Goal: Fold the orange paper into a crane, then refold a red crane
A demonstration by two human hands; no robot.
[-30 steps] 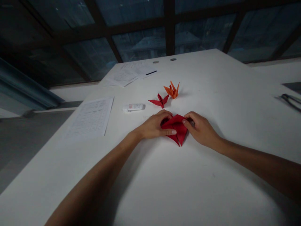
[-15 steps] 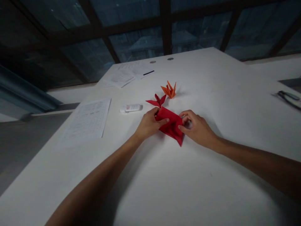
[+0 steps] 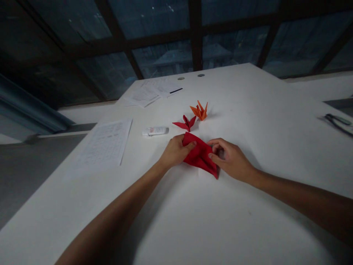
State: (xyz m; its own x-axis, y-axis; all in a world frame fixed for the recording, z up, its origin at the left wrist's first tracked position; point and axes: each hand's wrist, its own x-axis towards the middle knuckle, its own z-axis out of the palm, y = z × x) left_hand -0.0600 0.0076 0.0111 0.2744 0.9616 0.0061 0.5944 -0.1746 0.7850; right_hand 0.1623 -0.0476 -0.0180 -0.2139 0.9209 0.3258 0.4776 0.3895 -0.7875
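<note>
A creased sheet of red paper [image 3: 199, 152] is held above the white table between both hands. My left hand [image 3: 176, 150] grips its left edge, thumb on top and the other fingers partly hidden behind it. At the right edge, my right hand [image 3: 228, 156] has its thumb and curled fingers round the paper. One pointed corner hangs down near the right fingers. Just beyond the sheet stands a red folded paper crane [image 3: 187, 123], and behind that an orange folded paper crane [image 3: 202, 111].
On the white table [image 3: 220, 228], a white tube [image 3: 156, 131] lies left of the cranes. Printed sheets lie at the left [image 3: 106, 143] and far left [image 3: 146, 94]. A dark-handled tool [image 3: 338, 120] rests at the right edge. Windows rise behind.
The view has shifted so that the tabletop things appear slightly lower. The red paper has changed shape a little between my hands, its lower corner now further right. Both hands keep their hold.
</note>
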